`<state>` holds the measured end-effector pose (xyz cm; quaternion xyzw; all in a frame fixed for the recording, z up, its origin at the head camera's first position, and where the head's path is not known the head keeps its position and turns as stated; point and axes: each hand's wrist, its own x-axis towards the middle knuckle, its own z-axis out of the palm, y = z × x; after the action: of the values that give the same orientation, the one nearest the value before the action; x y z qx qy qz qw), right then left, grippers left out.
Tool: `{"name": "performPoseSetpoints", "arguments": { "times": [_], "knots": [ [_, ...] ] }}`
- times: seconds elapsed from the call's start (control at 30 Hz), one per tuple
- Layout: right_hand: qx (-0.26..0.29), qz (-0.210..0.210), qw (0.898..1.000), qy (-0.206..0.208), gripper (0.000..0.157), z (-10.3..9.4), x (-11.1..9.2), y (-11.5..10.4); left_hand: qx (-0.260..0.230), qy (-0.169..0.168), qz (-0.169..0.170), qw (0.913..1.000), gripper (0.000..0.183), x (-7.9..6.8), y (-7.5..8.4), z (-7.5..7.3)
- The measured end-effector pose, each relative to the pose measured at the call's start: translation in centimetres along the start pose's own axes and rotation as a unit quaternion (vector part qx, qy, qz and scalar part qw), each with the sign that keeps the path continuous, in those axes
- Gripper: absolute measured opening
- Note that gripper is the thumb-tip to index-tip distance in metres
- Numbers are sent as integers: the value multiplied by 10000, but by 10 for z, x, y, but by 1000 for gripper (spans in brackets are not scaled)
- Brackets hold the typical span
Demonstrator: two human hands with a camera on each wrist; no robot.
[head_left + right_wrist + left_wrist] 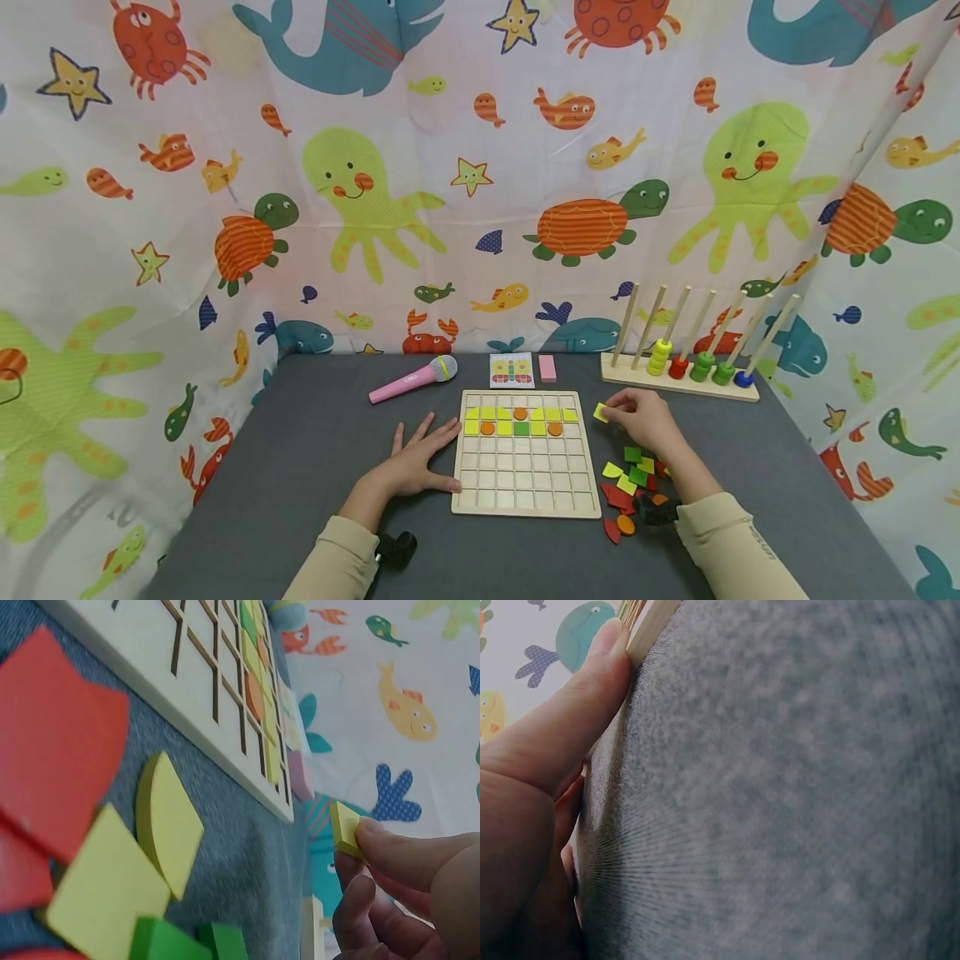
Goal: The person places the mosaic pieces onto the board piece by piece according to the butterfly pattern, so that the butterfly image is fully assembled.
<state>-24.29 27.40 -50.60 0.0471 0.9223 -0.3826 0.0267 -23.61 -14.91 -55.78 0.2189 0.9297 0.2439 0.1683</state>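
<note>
A wooden grid board (527,482) lies on the dark tabletop, its upper two rows holding yellow pieces, orange discs and a green square (521,428). My left hand (411,465) is spread along the board's left edge, thumb and fingertips touching it; in the left wrist view the thumb (570,712) rests at the rim. Off the board's upper right corner, my right hand (640,417) pinches a small yellow tile (346,829) between thumb and fingers, above the table. Below that hand lies a loose pile including a red piece (64,742), yellow pieces (112,889) and green pieces (632,454).
Behind the board are a picture card (512,371) and a pink block (548,368). A pink toy microphone (412,382) lies at back left. At back right stands a wooden peg rack (678,382) with coloured rings. A sea-animal curtain (480,208) hangs behind the table.
</note>
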Motion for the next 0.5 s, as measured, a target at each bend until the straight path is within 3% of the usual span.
{"name": "performPoseSetpoints", "arguments": {
  "times": [0.23, 0.5],
  "knots": [
    [26, -237, 9994, -240, 19, 15, 4, -6, -30, -9, -36, 10000, 109, -2, 1, -1],
    [9, -227, 9991, -358, 15, 31, 7, -14, 33, 15, -18, 10000, 110, 0, -2, 1]
  ]
}}
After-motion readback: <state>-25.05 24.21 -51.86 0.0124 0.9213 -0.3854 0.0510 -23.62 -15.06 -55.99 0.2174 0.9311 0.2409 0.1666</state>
